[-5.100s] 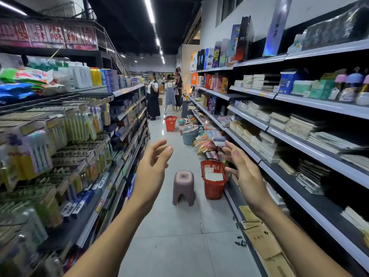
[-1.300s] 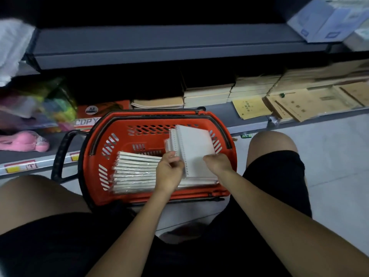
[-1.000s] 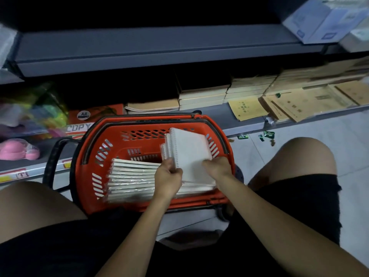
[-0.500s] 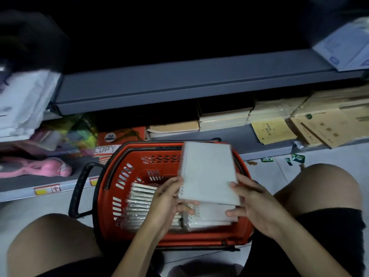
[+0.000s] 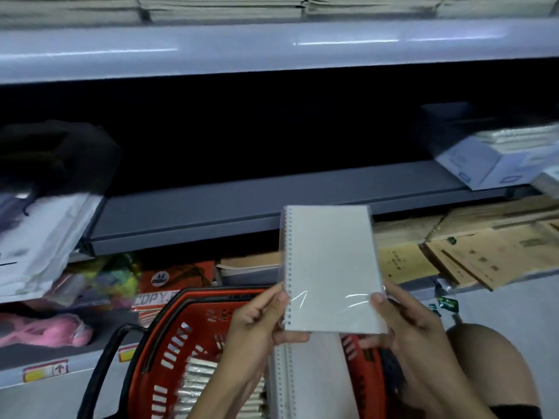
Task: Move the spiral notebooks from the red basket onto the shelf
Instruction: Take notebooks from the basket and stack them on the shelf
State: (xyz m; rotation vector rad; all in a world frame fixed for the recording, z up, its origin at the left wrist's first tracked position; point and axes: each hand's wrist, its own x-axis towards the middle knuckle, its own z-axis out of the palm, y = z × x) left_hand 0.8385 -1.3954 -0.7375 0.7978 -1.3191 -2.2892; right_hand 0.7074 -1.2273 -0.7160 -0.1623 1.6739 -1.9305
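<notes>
Red plastic fills the near foreground: the red basket (image 5: pixel 169 352) sits on the floor between my knees, its black handle (image 5: pixel 102 367) swung out to the left. Inside it I see a row of spiral notebooks (image 5: pixel 196 385) packed on edge at the left, and another notebook (image 5: pixel 314 379) lying flat at the right, coil side facing left.

Above the basket I hold a single white spiral notebook (image 5: pixel 331 267), wrapped in clear film, upright with its coil along the left edge. My left hand (image 5: pixel 257 328) pinches the lower left corner, thumb on the front cover and fingers curled behind. My right hand (image 5: pixel 405 325) pinches the lower right corner the same way, thumb on the front.

Beyond the notebook, the bottom shelf carries an orange pack of A4 copy paper (image 5: pixel 172 282) on the left and brown paper envelopes (image 5: pixel 472 255) on the right. Farther up, the grey shelf (image 5: pixel 211 213) shows a bare stretch, with a white box (image 5: pixel 484 164) at its right end. Stacked pads (image 5: pixel 230 7) line the top shelf, farthest away.
</notes>
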